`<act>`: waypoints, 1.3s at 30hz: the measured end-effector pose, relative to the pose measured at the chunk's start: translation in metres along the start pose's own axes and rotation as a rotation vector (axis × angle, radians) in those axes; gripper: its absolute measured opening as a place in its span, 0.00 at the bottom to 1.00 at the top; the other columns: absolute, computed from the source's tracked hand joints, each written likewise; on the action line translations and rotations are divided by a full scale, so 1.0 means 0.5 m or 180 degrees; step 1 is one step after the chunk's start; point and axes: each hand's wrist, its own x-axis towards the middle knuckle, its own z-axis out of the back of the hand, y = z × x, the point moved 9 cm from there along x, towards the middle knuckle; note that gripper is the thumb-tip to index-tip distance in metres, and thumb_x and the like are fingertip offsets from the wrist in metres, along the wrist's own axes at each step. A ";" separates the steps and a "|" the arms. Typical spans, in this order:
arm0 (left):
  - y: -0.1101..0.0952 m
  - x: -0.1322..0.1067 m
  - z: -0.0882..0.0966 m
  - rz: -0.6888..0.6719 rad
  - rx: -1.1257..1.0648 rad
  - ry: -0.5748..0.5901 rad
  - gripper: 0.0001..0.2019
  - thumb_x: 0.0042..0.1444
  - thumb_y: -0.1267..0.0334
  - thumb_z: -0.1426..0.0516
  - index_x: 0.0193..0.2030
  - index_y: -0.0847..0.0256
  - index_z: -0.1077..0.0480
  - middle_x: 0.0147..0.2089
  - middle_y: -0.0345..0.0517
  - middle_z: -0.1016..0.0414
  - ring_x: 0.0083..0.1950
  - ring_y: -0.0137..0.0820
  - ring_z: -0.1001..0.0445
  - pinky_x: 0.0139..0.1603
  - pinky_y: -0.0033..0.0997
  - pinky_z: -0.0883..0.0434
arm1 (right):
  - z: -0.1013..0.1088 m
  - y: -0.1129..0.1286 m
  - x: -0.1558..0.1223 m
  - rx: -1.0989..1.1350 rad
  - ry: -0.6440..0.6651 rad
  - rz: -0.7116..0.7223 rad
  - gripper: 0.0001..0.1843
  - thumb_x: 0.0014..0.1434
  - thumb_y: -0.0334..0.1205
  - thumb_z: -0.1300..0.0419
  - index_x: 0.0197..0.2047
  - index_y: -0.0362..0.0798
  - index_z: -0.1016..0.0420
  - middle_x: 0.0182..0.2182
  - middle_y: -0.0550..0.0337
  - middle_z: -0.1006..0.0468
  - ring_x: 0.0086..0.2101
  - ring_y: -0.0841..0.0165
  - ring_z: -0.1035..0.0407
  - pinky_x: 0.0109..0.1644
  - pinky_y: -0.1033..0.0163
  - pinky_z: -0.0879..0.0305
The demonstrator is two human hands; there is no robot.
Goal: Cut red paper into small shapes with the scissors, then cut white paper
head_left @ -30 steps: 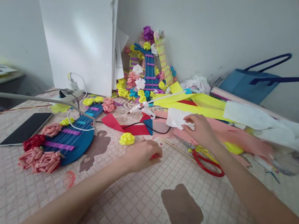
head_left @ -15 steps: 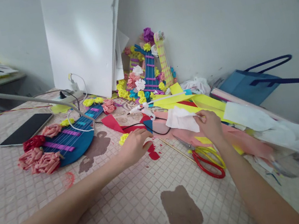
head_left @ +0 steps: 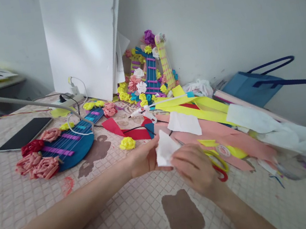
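Both my hands meet over the middle of the table and pinch a small piece of white paper (head_left: 165, 150). My left hand (head_left: 141, 160) grips its left edge, and my right hand (head_left: 195, 168) closes on its lower right side. Just behind my right hand lie red-and-yellow scissors (head_left: 217, 162), partly hidden by it. A second white paper piece (head_left: 184, 122) rests on the pink paper sheets (head_left: 228, 136) beyond. A yellow paper flower (head_left: 127, 143) sits to the left of my left hand, near red paper scraps (head_left: 132, 132).
A blue paper guitar with pink and red flowers (head_left: 64, 146) lies at the left, a dark tablet (head_left: 24, 133) behind it. A white glue gun (head_left: 142, 111), yellow paper strips (head_left: 196, 107), upright decorated guitars (head_left: 150, 71), a white board (head_left: 83, 40) and a blue bag (head_left: 248, 85) stand along the wall.
My right hand pulled back from the paper pile with a small white piece. My left hand left the red scraps and came over to take hold of the same piece.
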 end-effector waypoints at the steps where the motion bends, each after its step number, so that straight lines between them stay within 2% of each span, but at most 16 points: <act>1: -0.010 -0.005 0.010 -0.0153 -0.0050 -0.0241 0.17 0.53 0.54 0.38 0.44 0.65 0.27 0.40 0.53 0.19 0.38 0.37 0.21 0.40 0.34 0.27 | -0.011 0.013 -0.001 0.0144 0.0171 0.0070 0.14 0.57 0.24 0.43 0.45 0.48 0.29 0.37 0.52 0.22 0.40 0.62 0.29 0.48 0.51 0.34; 3: -0.029 -0.017 0.027 -0.0424 -0.0063 -0.0625 0.14 0.51 0.64 0.36 0.44 0.65 0.27 0.40 0.52 0.19 0.37 0.35 0.21 0.40 0.31 0.27 | -0.011 0.008 -0.005 0.0557 0.0164 -0.0116 0.12 0.60 0.35 0.41 0.49 0.49 0.30 0.42 0.51 0.23 0.44 0.59 0.30 0.52 0.48 0.36; 4: -0.037 -0.022 0.033 -0.0518 -0.0061 -0.0744 0.14 0.50 0.68 0.36 0.44 0.66 0.26 0.40 0.52 0.19 0.37 0.34 0.21 0.40 0.31 0.27 | -0.001 -0.014 -0.010 0.0766 -0.0047 -0.0418 0.15 0.61 0.42 0.41 0.50 0.50 0.31 0.45 0.50 0.25 0.47 0.57 0.32 0.53 0.46 0.37; 6: -0.046 -0.029 0.038 -0.0643 -0.0066 -0.0871 0.13 0.50 0.71 0.36 0.44 0.67 0.26 0.42 0.53 0.19 0.37 0.34 0.21 0.41 0.31 0.26 | 0.019 -0.084 -0.034 0.1183 -0.0678 -0.1403 0.18 0.62 0.49 0.45 0.53 0.51 0.32 0.50 0.48 0.29 0.51 0.55 0.35 0.54 0.47 0.38; 8: -0.048 -0.032 0.037 -0.0711 0.0014 -0.0888 0.14 0.50 0.70 0.35 0.45 0.67 0.26 0.43 0.54 0.20 0.39 0.35 0.21 0.41 0.32 0.26 | 0.000 -0.152 -0.076 0.1790 -0.0993 -0.2544 0.18 0.63 0.51 0.47 0.52 0.52 0.32 0.51 0.50 0.29 0.50 0.57 0.34 0.51 0.51 0.35; 10: -0.044 -0.032 0.028 -0.0738 0.0212 -0.0791 0.16 0.48 0.68 0.34 0.45 0.66 0.26 0.44 0.54 0.20 0.41 0.37 0.21 0.41 0.33 0.25 | -0.068 -0.176 -0.103 0.2809 -0.0637 -0.3385 0.19 0.60 0.55 0.45 0.49 0.52 0.30 0.46 0.52 0.25 0.43 0.59 0.29 0.42 0.55 0.31; 11: -0.041 -0.031 0.023 -0.0740 0.0324 -0.0723 0.17 0.47 0.67 0.33 0.45 0.66 0.26 0.43 0.54 0.20 0.40 0.37 0.21 0.40 0.33 0.26 | -0.100 -0.173 -0.112 0.3235 -0.0397 -0.3672 0.19 0.58 0.55 0.42 0.46 0.51 0.28 0.42 0.53 0.23 0.39 0.60 0.28 0.38 0.58 0.31; 13: -0.036 -0.029 0.013 -0.0753 0.0515 -0.0578 0.19 0.43 0.66 0.31 0.44 0.66 0.26 0.41 0.53 0.20 0.38 0.37 0.22 0.38 0.32 0.26 | -0.135 -0.167 -0.124 0.3650 -0.0155 -0.3986 0.17 0.52 0.52 0.35 0.39 0.49 0.26 0.33 0.57 0.22 0.32 0.64 0.29 0.33 0.62 0.33; 15: -0.033 -0.027 0.008 -0.0744 0.0637 -0.0433 0.21 0.41 0.66 0.30 0.43 0.66 0.26 0.39 0.52 0.20 0.36 0.35 0.22 0.36 0.31 0.27 | -0.136 -0.171 -0.131 0.3637 -0.0271 -0.4055 0.14 0.48 0.47 0.31 0.33 0.48 0.25 0.29 0.60 0.23 0.28 0.68 0.31 0.31 0.65 0.36; 17: -0.037 -0.026 0.013 -0.0724 0.0715 -0.0420 0.20 0.40 0.66 0.30 0.42 0.67 0.27 0.38 0.51 0.20 0.35 0.34 0.23 0.34 0.29 0.29 | -0.120 -0.183 -0.136 0.3517 -0.0599 -0.4025 0.12 0.48 0.45 0.31 0.33 0.48 0.24 0.28 0.62 0.23 0.28 0.69 0.32 0.31 0.66 0.37; 20: -0.056 -0.029 0.039 -0.0784 0.0714 -0.0718 0.19 0.39 0.68 0.30 0.40 0.66 0.28 0.36 0.48 0.21 0.32 0.31 0.24 0.32 0.28 0.30 | -0.089 -0.205 -0.149 0.3376 -0.1134 -0.4031 0.12 0.49 0.44 0.32 0.36 0.50 0.24 0.30 0.63 0.23 0.29 0.69 0.31 0.32 0.66 0.36; 24: -0.083 -0.036 0.054 -0.1000 0.0536 -0.0852 0.20 0.39 0.72 0.31 0.41 0.65 0.28 0.40 0.49 0.22 0.38 0.33 0.24 0.39 0.30 0.28 | -0.056 -0.226 -0.160 0.3098 -0.1508 -0.4094 0.14 0.48 0.46 0.31 0.37 0.51 0.25 0.32 0.62 0.21 0.30 0.68 0.29 0.33 0.66 0.34; 29: -0.091 -0.042 0.061 -0.1116 0.0542 -0.0938 0.11 0.45 0.66 0.33 0.33 0.65 0.29 0.32 0.43 0.24 0.32 0.28 0.26 0.37 0.29 0.28 | -0.037 -0.235 -0.160 0.2804 -0.1577 -0.4005 0.11 0.50 0.45 0.32 0.33 0.50 0.27 0.27 0.64 0.24 0.28 0.70 0.32 0.31 0.67 0.35; 32: -0.086 -0.040 0.048 -0.1056 0.0935 -0.0802 0.15 0.46 0.61 0.33 0.39 0.64 0.28 0.37 0.47 0.22 0.35 0.32 0.24 0.36 0.31 0.28 | -0.042 -0.231 -0.155 0.2839 -0.1460 -0.3908 0.11 0.52 0.46 0.33 0.35 0.50 0.26 0.28 0.64 0.24 0.28 0.70 0.32 0.32 0.67 0.35; 34: -0.086 -0.040 0.039 -0.1073 0.1188 -0.0725 0.19 0.43 0.62 0.31 0.42 0.65 0.27 0.39 0.50 0.21 0.38 0.35 0.23 0.38 0.32 0.28 | -0.039 -0.229 -0.152 0.2773 -0.1444 -0.3830 0.11 0.52 0.46 0.33 0.36 0.50 0.26 0.28 0.63 0.24 0.28 0.71 0.32 0.32 0.67 0.36; 39: -0.104 -0.049 0.047 -0.1344 0.1218 -0.0888 0.15 0.44 0.64 0.31 0.39 0.64 0.26 0.37 0.47 0.20 0.37 0.34 0.23 0.40 0.32 0.28 | -0.022 -0.226 -0.148 0.2613 -0.1518 -0.3756 0.11 0.52 0.45 0.33 0.34 0.49 0.26 0.29 0.63 0.24 0.28 0.71 0.33 0.30 0.68 0.36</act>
